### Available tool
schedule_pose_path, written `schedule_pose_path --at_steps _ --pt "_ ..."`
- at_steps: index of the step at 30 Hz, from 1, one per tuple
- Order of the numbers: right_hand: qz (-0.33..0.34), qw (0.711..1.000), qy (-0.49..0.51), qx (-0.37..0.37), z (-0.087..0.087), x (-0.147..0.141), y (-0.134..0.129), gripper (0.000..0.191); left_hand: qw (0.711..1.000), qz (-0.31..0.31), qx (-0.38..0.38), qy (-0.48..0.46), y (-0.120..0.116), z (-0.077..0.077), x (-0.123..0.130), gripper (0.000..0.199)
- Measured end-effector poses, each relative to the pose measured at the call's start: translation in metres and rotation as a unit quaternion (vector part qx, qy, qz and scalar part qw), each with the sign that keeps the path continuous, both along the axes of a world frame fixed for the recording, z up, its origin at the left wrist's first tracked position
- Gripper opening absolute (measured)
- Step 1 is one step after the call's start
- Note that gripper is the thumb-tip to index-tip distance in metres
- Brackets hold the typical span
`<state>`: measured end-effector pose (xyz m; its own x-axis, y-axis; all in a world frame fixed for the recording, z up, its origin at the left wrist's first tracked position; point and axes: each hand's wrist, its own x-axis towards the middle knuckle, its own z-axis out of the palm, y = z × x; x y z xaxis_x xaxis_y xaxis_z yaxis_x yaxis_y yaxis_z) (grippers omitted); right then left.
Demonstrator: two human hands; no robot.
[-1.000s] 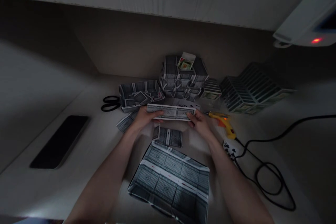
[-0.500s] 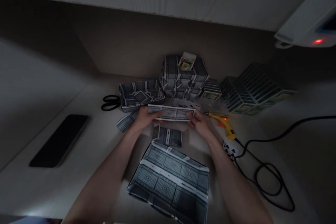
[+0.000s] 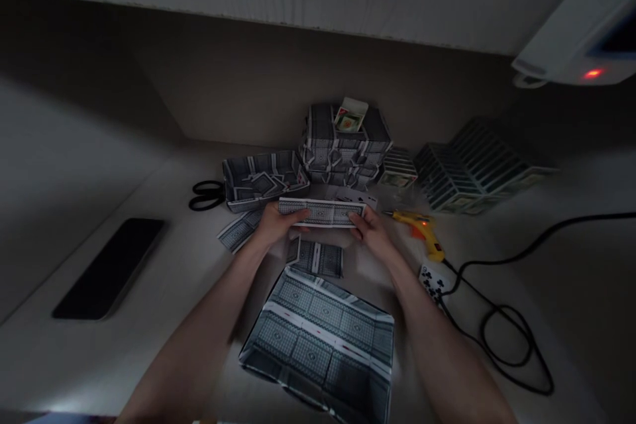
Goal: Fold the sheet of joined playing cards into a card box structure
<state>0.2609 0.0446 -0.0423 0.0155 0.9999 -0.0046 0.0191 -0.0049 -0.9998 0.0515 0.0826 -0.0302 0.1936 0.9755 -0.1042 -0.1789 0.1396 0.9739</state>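
Note:
A strip of joined playing cards, patterned backs facing me, is stretched level between both hands. My left hand pinches its left end with the thumb on top. At the right end, my right hand grips it the same way. Just below lies a small folded piece made of cards. Closer to me rests a large tray built from cards. Behind my left hand stands an open card box with loose cards inside. Another card strip lies partly under my left wrist.
A yellow glue gun with a lit red light lies right, its black cable looping nearby. Scissors and a phone lie left. At the back are a stacked card box and rows of card packs.
The view has shifted slightly, so everything sits a little further left. Both hands keep their hold on the card strip, which looks almost unmoved.

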Motion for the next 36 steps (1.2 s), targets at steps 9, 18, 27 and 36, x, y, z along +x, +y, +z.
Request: schedule_pose_path --at_steps 9,18,27,36 --pt "0.006 1.000 -0.023 0.016 -0.002 -0.005 0.002 0.028 1.000 -0.001 0.006 0.016 0.000 0.000 0.001 0.031" --pt "0.005 0.998 -0.043 0.039 -0.004 -0.009 0.002 0.026 0.999 -0.014 0.019 0.023 0.000 -0.002 0.002 0.026" --pt "0.008 0.999 -0.045 0.024 0.001 -0.013 0.000 0.025 0.999 -0.022 0.032 0.029 -0.002 -0.002 0.005 0.028" --pt "0.012 0.998 -0.050 0.034 0.007 -0.015 -0.003 0.025 0.998 -0.025 0.043 0.043 -0.002 -0.001 0.007 0.028"
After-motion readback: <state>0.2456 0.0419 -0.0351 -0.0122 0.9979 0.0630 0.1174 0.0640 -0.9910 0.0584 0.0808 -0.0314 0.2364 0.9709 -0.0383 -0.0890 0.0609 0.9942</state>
